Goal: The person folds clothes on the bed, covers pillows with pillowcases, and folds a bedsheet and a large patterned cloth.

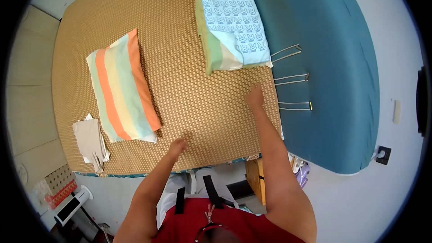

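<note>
Our mat (pixel 211 121) looks spread; the towel (pixel 231 13) seems left to straighten at one turned-back corner. Left hand (pixel 178 146) and right hand (pixel 255 96) look curled; any grip, we cannot tell.

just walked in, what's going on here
A person has both hands over a woven mat, with nothing visibly held; whether they touch it is unclear. The right hand is near the blue headboard, close to a rabbit-print cloth with one corner folded back. The left hand is nearer the front edge. A striped pillow and folded clothes lie farther left.
</note>
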Demonstrator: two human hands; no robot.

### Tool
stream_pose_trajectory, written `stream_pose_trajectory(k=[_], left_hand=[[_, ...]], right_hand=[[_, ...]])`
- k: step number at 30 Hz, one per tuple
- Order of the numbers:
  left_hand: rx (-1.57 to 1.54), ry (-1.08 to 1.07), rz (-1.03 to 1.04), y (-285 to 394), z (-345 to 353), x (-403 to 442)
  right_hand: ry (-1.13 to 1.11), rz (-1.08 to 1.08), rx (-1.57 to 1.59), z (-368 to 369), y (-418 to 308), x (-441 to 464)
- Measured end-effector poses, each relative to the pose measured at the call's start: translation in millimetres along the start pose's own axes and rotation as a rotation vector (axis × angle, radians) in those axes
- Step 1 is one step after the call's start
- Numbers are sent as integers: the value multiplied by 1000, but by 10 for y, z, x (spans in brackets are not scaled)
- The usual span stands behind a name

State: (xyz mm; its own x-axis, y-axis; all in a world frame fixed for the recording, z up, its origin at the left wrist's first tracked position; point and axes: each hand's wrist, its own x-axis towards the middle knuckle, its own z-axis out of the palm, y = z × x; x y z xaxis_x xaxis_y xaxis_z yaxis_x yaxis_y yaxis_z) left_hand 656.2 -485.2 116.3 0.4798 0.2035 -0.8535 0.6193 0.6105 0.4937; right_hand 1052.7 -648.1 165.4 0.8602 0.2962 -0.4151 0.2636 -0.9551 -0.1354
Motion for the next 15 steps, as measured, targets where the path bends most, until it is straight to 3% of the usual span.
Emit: stream_pose_trajectory(k=[5, 9, 12, 15], left_hand=[[-106, 216, -144, -462, -525, -451], [27, 346, 14, -570, -985, -499], [60, 373, 54, -530, -1170, -668], [50, 388, 32, -720, -1250, -796]], right_hand=[[60, -176, 121, 151, -427, -100], [189, -338, 213, 85, -740, 244], [411, -424, 186, 201, -746, 782], [381, -344, 307, -42, -807, 1271]])
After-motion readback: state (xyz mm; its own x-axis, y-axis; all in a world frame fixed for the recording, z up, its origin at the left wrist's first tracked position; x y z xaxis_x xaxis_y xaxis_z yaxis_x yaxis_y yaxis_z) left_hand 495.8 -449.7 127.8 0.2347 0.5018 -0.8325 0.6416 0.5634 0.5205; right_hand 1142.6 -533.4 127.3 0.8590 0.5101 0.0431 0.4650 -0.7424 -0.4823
